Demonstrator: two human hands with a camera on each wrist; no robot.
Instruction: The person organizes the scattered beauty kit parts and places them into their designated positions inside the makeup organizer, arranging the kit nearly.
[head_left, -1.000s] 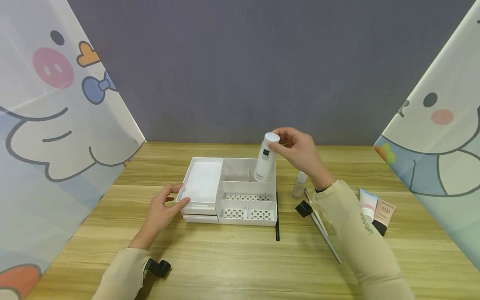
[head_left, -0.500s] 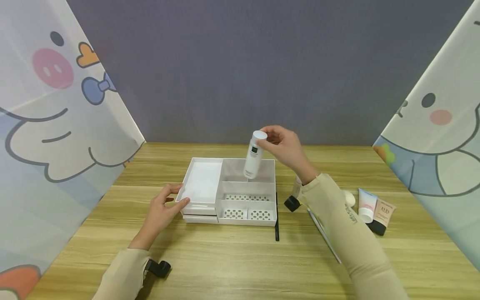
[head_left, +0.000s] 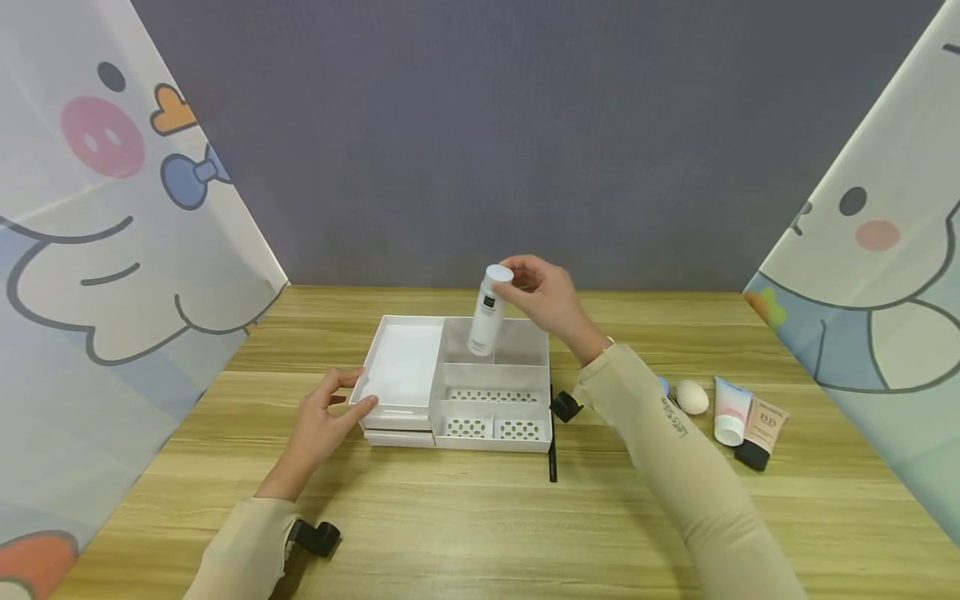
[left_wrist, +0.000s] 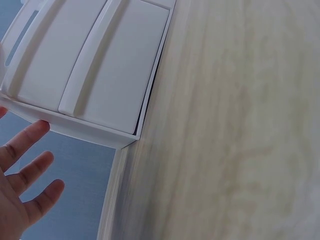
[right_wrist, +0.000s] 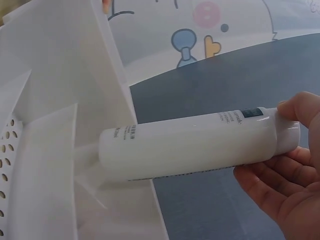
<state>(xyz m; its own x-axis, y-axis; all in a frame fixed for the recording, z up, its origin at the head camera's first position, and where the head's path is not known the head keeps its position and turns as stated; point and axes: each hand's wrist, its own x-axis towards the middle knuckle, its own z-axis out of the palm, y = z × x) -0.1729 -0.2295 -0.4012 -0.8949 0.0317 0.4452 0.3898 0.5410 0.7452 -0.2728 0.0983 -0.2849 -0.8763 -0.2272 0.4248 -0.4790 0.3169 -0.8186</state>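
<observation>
My right hand pinches a white lotion bottle by its cap end, thumb on one side and fingers on the other. The bottle tilts slightly, its base over the back-left compartment of a white desk organizer. In the right wrist view, the bottle overlaps the organizer's walls. At the organizer's left front corner, my left hand rests its thumb and fingertips on the edge. Extended, spread fingers show beside the drawer fronts in the left wrist view.
A black stick lies along the organizer's right side. Farther right on the wooden table are a white egg-shaped item, a blue-and-pink tube and a beige tube with a black cap. My right sleeve hides other items.
My right hand has carried the bottle left, from above the back-right compartment to above the back-left one. My left hand has stayed at the organizer's corner.
</observation>
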